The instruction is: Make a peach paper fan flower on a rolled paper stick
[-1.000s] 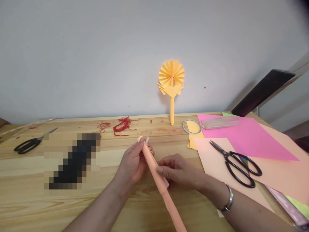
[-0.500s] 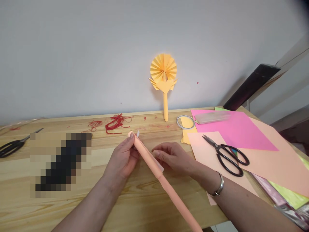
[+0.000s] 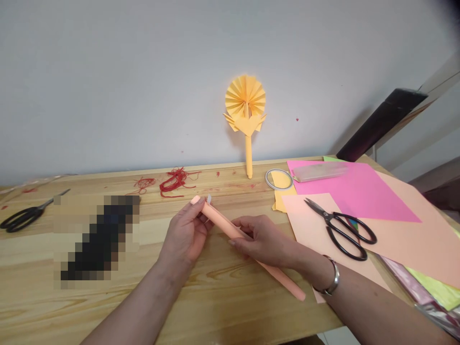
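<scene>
A rolled peach paper tube [image 3: 223, 222] slants from upper left to lower right over the table. My left hand [image 3: 187, 232] pinches its upper end, thumb on top. A small whitish strip, perhaps tape, sticks up beside that end. Around the tube's middle, my right hand [image 3: 264, 239] is closed, with the thumb on the near side and the fingers on the far side. The lower part of the tube passes beneath that hand and comes out below the wrist.
Black-handled scissors [image 3: 334, 225] rest on peach paper beside a pink sheet [image 3: 381, 196]. A tape roll [image 3: 279, 179] lies on yellow scraps. A yellow paper fan [image 3: 247, 124] leans on the wall. Red threads [image 3: 176, 182], other scissors [image 3: 27, 218] and a blurred dark object [image 3: 100, 239] lie leftward.
My right hand has closed around the tube's middle, where before it was just beside it. The tube's lower end has swung up into view.
</scene>
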Motion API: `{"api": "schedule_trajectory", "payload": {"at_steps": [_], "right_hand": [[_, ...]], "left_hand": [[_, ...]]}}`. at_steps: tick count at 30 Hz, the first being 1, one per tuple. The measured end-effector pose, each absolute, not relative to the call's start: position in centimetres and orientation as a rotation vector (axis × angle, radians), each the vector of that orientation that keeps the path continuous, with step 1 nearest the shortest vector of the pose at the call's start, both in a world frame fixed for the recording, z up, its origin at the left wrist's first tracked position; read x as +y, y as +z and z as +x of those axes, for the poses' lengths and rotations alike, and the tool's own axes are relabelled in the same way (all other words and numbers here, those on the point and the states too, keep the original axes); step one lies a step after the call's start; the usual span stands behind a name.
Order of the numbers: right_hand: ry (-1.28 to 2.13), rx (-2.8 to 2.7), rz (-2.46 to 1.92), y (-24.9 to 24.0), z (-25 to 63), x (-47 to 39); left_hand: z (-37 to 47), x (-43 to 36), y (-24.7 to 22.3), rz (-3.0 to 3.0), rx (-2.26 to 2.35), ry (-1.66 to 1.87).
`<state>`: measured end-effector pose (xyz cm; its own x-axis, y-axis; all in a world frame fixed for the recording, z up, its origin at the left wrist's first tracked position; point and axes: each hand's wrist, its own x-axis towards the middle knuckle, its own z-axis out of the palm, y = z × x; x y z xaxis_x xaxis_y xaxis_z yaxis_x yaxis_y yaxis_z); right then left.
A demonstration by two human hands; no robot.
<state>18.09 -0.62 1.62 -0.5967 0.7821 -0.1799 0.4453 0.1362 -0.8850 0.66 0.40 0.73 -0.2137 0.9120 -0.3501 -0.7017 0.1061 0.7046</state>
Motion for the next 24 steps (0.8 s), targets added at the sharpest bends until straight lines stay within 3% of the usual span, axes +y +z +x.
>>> {"api": "schedule_trajectory", "payload": {"at_steps": [24], "right_hand": [[1.504,-1.974,-1.227,1.33,17.82,-0.55]], "left_hand": [[0.58,0.38,0.94,0.383,1.027,1.407]]}}
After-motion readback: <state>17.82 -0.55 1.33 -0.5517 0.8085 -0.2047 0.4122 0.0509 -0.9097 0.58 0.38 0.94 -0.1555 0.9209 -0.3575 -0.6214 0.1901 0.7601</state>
